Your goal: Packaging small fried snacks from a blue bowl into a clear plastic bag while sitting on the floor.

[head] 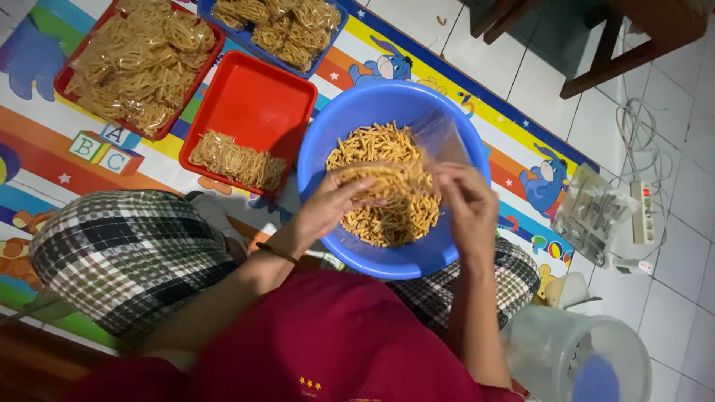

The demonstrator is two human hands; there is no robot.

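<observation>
Left hand (331, 205): fingers clenched on a clump of snack sticks (387, 182), long axis crosswise. Right hand (465, 201): pinching the clear plastic bag (439, 138), mouth just beside left fingertips, over the blue basin (320, 141).

I'm looking down at a white tiled floor (670, 246) with a colourful cartoon play mat (45, 141) lying over it. Dark wooden furniture legs (618, 52) are standing at the top right, with a white power strip (643, 212) and its cable trailing nearby.

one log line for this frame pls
left hand: holds snack sticks | right hand: holds clear bag open | both over blue basin | red tray: one filled bag
</observation>
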